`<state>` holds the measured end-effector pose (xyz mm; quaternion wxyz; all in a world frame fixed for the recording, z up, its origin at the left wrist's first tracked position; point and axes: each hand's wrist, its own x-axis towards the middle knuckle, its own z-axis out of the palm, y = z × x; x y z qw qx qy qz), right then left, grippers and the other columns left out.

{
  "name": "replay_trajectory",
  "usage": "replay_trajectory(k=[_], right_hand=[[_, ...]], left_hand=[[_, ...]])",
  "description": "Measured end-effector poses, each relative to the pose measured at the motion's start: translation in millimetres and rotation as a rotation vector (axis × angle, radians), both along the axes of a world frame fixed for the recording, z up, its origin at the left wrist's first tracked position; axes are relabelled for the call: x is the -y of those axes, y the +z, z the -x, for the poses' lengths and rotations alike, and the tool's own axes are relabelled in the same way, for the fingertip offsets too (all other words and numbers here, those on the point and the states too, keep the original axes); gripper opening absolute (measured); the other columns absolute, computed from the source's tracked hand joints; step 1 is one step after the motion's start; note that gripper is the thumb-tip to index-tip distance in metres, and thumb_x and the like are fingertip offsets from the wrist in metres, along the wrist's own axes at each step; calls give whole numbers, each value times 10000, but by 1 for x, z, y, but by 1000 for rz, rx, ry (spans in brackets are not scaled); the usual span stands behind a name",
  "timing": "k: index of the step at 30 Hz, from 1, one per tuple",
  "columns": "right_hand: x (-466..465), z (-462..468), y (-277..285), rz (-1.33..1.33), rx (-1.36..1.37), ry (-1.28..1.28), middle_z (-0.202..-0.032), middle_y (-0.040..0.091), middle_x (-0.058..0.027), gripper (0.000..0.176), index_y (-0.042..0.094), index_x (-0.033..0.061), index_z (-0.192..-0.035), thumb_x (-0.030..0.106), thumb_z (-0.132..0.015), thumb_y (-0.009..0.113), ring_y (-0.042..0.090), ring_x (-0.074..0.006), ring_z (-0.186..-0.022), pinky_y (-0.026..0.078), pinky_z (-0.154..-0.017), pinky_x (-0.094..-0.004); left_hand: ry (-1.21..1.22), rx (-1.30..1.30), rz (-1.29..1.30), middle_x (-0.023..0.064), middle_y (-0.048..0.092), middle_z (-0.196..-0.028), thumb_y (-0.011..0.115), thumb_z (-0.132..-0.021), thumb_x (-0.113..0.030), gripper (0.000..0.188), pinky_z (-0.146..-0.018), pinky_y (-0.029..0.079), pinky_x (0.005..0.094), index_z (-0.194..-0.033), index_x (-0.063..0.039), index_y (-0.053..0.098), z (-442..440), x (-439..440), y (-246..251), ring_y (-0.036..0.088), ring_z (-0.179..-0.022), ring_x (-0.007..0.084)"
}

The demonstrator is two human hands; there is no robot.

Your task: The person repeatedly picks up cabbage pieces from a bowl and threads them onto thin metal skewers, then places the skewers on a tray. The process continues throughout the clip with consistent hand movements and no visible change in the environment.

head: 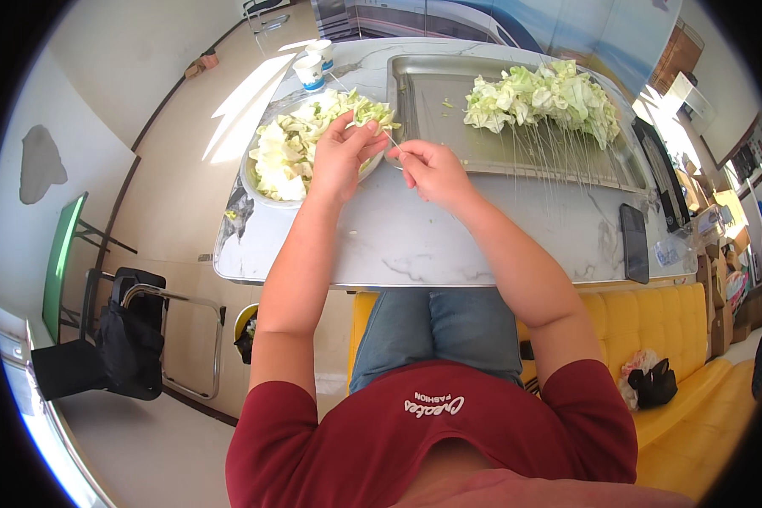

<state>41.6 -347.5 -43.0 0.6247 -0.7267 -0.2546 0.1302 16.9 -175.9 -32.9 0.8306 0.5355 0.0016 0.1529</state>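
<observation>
My left hand [346,155] grips pale green leaf pieces [373,113] over the right side of a round metal bowl [249,181]. Torn cabbage or lettuce leaves [286,152] fill that bowl. A thin skewer [394,141] runs from the held leaves to my right hand [435,170], whose fingers pinch it. To the right, a rectangular metal tray [432,136] bears a pile of leaf-loaded skewers [540,101]. Their bare ends point toward me, some over the tray's near rim. Several bare skewers [409,105] seem to lie along the tray's left side.
Two paper cups [309,73] stand behind the bowl on the marble-patterned table [419,247]. A smartphone [634,243] lies at the right, beside a clear plastic bottle [673,247]. Below are a yellow bench [648,311], a lined bin [244,320] and a folding chair [190,343].
</observation>
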Motion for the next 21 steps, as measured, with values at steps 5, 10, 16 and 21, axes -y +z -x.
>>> replay_trajectory(k=[5, 10, 16, 21], right_hand=[[2, 6, 7, 77, 40, -21, -619, 568, -18, 174, 643, 50, -950, 156, -927, 507, 495, -83, -469, 418, -429, -272], [19, -2, 26, 37, 73, -252, -658, 595, -22, 174, 663, 29, -954, 133, -909, 532, 526, -82, -523, 424, -460, -242], [121, -48, 46, 233, 473, -853, -733, 654, -65, 190, 720, 36, -894, 182, -851, 606, 586, -142, -655, 453, -627, -296], [172, -86, 26, 461, 447, -959, -830, 700, -129, 209, 728, 72, -884, 215, -831, 585, 661, -315, -807, 507, -727, -387]], left_hand=[[57, 15, 35, 177, 599, -1017, 670, -877, -77, 735, -854, 553, 310, -1391, 164, 203, -5, -7, -3, 657, -955, 256], [-14, 18, -96, 185, 595, -1152, 620, -918, -126, 603, -930, 517, 328, -1401, 67, 315, 2, -2, 1, 634, -1036, 261], [56, 101, -194, 166, 632, -1164, 544, -969, -156, 388, -916, 506, 307, -1313, 9, 477, 3, -2, -1, 635, -1037, 219], [95, 162, -318, 140, 650, -1120, 541, -971, -147, 339, -887, 503, 287, -1269, 14, 517, 1, 3, -3, 638, -995, 178]])
